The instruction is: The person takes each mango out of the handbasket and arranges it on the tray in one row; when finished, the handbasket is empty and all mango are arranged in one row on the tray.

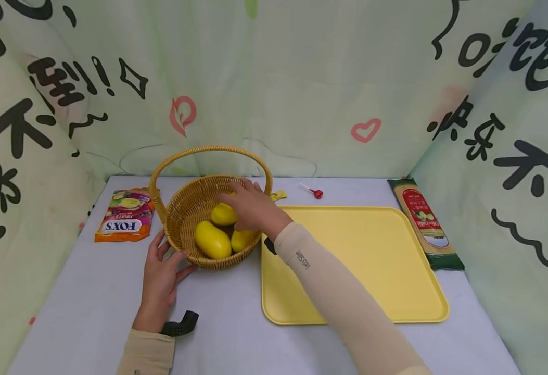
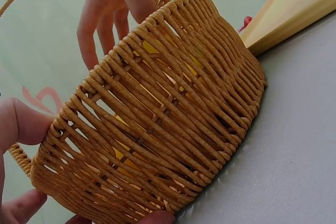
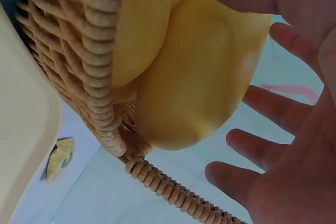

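Observation:
A round wicker basket (image 1: 180,221) with a tall handle stands at the left of the table, tilted toward the person. In it lie three yellow mangoes (image 1: 213,240), smooth and rounded. My left hand (image 1: 160,276) holds the basket's near left side, thumb at the rim and fingers against the lower wall in the left wrist view. Over the basket's right side reaches my right hand (image 1: 255,208), fingers spread around the uppermost mango (image 3: 194,72). Its thumb overlaps the fruit in the right wrist view, while the other fingers stay extended and loosely bent.
Right of the basket lies a yellow tray (image 1: 372,245), beneath the right forearm. Behind the tray are a small yellow wrapped candy (image 1: 279,195) and a red lollipop (image 1: 318,194). A FOX'S candy bag (image 1: 125,214) lies left; a green-and-brown packet (image 1: 423,221) lies along the tray's right.

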Tool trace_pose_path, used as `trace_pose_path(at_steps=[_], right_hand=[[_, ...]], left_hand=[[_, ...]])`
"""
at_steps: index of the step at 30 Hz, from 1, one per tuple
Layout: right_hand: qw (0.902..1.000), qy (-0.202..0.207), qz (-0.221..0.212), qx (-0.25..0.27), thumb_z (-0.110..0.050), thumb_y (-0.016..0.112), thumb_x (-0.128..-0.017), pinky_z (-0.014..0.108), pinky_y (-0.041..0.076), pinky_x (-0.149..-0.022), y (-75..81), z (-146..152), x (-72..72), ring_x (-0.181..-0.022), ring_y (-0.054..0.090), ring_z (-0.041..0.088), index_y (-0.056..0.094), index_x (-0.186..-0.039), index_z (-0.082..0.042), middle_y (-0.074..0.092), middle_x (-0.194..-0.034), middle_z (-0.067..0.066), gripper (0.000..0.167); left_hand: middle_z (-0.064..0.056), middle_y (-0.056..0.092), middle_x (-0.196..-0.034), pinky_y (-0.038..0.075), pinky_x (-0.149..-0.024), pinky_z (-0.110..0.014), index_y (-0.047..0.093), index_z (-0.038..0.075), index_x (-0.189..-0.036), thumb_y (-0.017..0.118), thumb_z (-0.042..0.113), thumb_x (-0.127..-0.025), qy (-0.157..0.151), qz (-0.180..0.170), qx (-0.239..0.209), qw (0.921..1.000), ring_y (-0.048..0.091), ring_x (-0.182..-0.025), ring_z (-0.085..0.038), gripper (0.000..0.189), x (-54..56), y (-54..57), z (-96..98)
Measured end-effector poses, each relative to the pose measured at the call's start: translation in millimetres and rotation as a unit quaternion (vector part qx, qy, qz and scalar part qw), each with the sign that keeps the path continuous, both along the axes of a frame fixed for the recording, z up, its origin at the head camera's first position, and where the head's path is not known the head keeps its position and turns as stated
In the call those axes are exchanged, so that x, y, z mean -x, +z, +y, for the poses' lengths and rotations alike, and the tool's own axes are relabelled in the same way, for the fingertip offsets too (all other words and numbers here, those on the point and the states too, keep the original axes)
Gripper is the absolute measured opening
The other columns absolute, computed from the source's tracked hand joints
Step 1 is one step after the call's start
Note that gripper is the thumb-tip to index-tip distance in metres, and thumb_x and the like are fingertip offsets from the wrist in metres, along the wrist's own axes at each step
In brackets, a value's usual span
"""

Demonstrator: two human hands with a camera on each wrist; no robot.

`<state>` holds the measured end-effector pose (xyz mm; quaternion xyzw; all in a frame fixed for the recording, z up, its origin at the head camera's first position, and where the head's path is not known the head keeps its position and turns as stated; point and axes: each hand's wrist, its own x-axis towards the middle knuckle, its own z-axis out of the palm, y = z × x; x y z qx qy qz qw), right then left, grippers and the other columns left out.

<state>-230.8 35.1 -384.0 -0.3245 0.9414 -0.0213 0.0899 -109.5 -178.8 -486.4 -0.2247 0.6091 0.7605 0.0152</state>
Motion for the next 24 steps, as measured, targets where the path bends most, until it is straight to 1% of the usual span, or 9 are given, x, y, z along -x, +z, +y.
trace_pose_path(at_steps=[7, 12, 13, 14, 16, 19, 20, 24], right_hand=[[0.9997, -0.006, -0.024, -0.002, -0.013, 0.076, -0.095, 0.067, 0.03, -0.127, -7.9, 0, 5.0, -0.158, 0.029, 0.044, 0.051, -0.154, -0.036, 0.032, -0.172, 0.012, 0.069], [0.9995, -0.002, -0.03, 0.013, -0.015, 0.07, -0.099, 0.067, 0.034, -0.125, -14.0, 2, 6.2, -0.154, 0.034, 0.046, 0.053, -0.151, -0.036, 0.032, -0.171, 0.014, 0.059], [0.9995, 0.001, -0.027, 0.017, -0.016, 0.07, -0.099, 0.066, 0.037, -0.123, -14.8, 3, 6.2, -0.153, 0.036, 0.047, 0.053, -0.15, -0.036, 0.033, -0.17, 0.015, 0.058], [0.9994, 0.002, -0.026, 0.022, -0.017, 0.072, -0.098, 0.064, 0.042, -0.12, -15.5, 4, 6.0, -0.151, 0.038, 0.048, 0.054, -0.15, -0.035, 0.033, -0.169, 0.016, 0.057], [0.9992, 0.002, -0.023, 0.031, -0.018, 0.074, -0.097, 0.061, 0.051, -0.113, -15.8, 5, 5.5, -0.148, 0.041, 0.048, 0.054, -0.149, -0.035, 0.034, -0.168, 0.018, 0.059], [0.999, 0.0, -0.014, 0.043, -0.021, 0.075, -0.094, 0.055, 0.06, -0.1, -15.2, 5, 4.7, -0.143, 0.044, 0.046, 0.055, -0.149, -0.036, 0.037, -0.164, 0.018, 0.06], [0.9989, -0.001, -0.01, 0.045, -0.022, 0.076, -0.094, 0.054, 0.061, -0.097, -14.6, 5, 4.4, -0.142, 0.045, 0.045, 0.055, -0.149, -0.036, 0.038, -0.163, 0.018, 0.061], [0.9989, -0.001, 0.003, 0.047, -0.029, 0.077, -0.092, 0.053, 0.06, -0.097, -13.3, 2, 3.1, -0.139, 0.046, 0.041, 0.054, -0.15, -0.037, 0.044, -0.158, 0.015, 0.063]], left_hand=[[-0.006, 0.026, -0.173, 0.062, -0.096, -0.047, 0.017, 0.039, -0.169, 0.062, 0.008, -0.103, -0.001, 0.004, 0.0, 1.0, 0.051, -0.144, -0.035, 0.086, -3.6, -0.9, -0.4], [-0.005, 0.027, -0.173, 0.062, -0.095, -0.047, 0.018, 0.04, -0.168, 0.063, 0.009, -0.103, -0.001, -0.001, 0.004, 1.0, 0.05, -0.144, -0.035, 0.085, -4.6, -2.5, -0.2], [-0.006, 0.027, -0.173, 0.062, -0.096, -0.047, 0.018, 0.04, -0.169, 0.063, 0.009, -0.103, -0.001, -0.001, 0.005, 1.0, 0.05, -0.145, -0.035, 0.085, -4.8, -2.8, -0.4], [-0.005, 0.027, -0.173, 0.062, -0.096, -0.047, 0.018, 0.04, -0.168, 0.063, 0.009, -0.103, -0.002, -0.002, 0.004, 1.0, 0.05, -0.145, -0.034, 0.085, -4.9, -3.1, -0.3], [-0.005, 0.026, -0.173, 0.062, -0.096, -0.048, 0.018, 0.04, -0.169, 0.063, 0.008, -0.103, -0.004, -0.002, 0.002, 1.0, 0.05, -0.145, -0.034, 0.086, -4.9, -2.8, -0.5], [-0.005, 0.027, -0.173, 0.062, -0.097, -0.047, 0.018, 0.04, -0.169, 0.063, 0.008, -0.102, -0.005, -0.002, 0.002, 1.0, 0.05, -0.145, -0.034, 0.086, -3.7, -1.1, -0.4], [-0.005, 0.027, -0.173, 0.062, -0.097, -0.047, 0.018, 0.04, -0.168, 0.063, 0.009, -0.102, -0.004, -0.002, 0.002, 1.0, 0.05, -0.144, -0.033, 0.086, -2.9, -0.7, -0.2], [-0.004, 0.028, -0.172, 0.062, -0.095, -0.046, 0.019, 0.04, -0.168, 0.063, 0.009, -0.102, -0.001, -0.001, 0.004, 1.0, 0.052, -0.142, -0.032, 0.085, -0.5, -0.3, 0.0]])
